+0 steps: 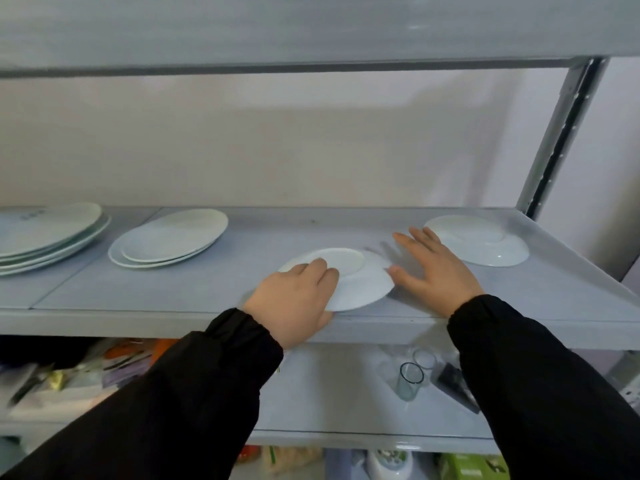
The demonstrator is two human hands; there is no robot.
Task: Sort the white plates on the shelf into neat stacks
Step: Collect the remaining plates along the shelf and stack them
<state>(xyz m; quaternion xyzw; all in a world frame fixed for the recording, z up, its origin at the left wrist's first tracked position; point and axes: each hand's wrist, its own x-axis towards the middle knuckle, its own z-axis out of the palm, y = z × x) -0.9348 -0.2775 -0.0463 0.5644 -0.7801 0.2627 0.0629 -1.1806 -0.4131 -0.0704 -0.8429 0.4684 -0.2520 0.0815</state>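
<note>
A white plate [360,275] lies upside down near the front middle of the grey shelf [173,296]. My left hand [294,299] grips its near-left rim, fingers on top and thumb under the edge. Just right of that plate, my right hand [433,265] hovers flat with fingers spread and holds nothing. Another upside-down white plate [485,244] sits at the back right. Two white plates in a small stack [166,244] rest left of centre. A taller stack of larger plates [45,233] stands at the far left.
A metal upright [561,133] closes the shelf's right end and another shelf board [311,29] hangs low overhead. On the shelf below stand glass cups [410,379], a dark object [457,382] and bags [86,368] at the left.
</note>
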